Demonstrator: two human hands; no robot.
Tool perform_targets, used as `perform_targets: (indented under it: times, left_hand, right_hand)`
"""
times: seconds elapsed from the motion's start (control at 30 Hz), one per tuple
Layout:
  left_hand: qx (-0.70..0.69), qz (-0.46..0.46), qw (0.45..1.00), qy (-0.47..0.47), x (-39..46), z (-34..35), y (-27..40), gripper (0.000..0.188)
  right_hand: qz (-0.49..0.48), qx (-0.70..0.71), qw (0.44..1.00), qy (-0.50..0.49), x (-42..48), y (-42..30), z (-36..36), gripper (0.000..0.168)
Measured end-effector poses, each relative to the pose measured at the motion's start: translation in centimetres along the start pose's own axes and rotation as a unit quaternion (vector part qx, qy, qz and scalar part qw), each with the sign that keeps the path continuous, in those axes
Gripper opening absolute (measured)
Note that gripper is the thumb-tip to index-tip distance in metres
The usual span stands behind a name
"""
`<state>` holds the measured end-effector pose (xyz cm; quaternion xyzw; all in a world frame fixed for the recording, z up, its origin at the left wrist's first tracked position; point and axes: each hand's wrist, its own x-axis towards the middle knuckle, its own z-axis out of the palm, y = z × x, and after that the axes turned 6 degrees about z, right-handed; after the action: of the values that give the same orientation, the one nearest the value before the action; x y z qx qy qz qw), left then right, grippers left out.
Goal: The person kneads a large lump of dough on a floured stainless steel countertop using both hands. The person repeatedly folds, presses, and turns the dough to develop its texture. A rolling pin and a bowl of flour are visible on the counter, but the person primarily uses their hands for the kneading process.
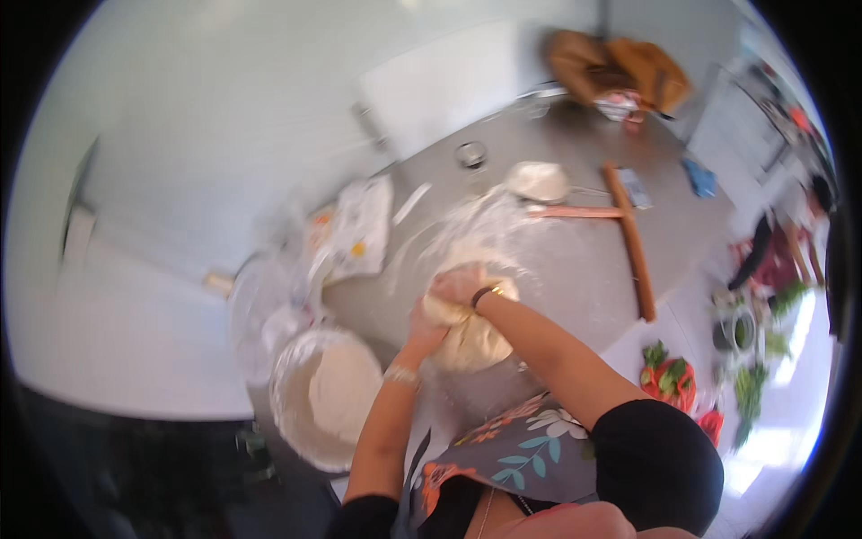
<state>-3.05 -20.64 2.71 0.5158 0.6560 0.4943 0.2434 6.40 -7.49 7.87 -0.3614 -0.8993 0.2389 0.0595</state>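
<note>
A large lump of pale yellow dough (475,343) lies on the floury grey table (572,263). My left hand (425,331) grips its left side, the fingers partly hidden by the dough. From above, my right hand (459,286) is closed on the dough's upper part, close beside the left. Loose flour (471,226) is spread beyond the hands. A smaller pale dough piece (537,180) rests farther back. Near it, a thin wooden rolling pin (579,211) touches a longer, thicker one (632,242).
A plastic-lined tub of flour (343,391) stands at the left, near a printed bag (363,226). A glass (471,155), a blue cloth (700,178) and a brown bag (646,67) sit farther back. At right, a person (784,236) bends near greens (749,397) on the floor.
</note>
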Motion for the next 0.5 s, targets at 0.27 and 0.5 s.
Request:
perform_targets:
  times: [0.27, 0.5]
  left_hand:
    - [0.044, 0.018, 0.994, -0.094, -8.3, 0.6, 8.0, 0.093]
    - [0.097, -0.013, 0.981, -0.165, -4.8, 0.5, 8.9, 0.092]
  right_hand:
    - [-0.044, 0.084, 0.970, 0.225, -16.3, -0.2, -2.4, 0.016]
    - [-0.061, 0.121, 0.949, 0.284, -13.2, 1.4, 0.0, 0.014]
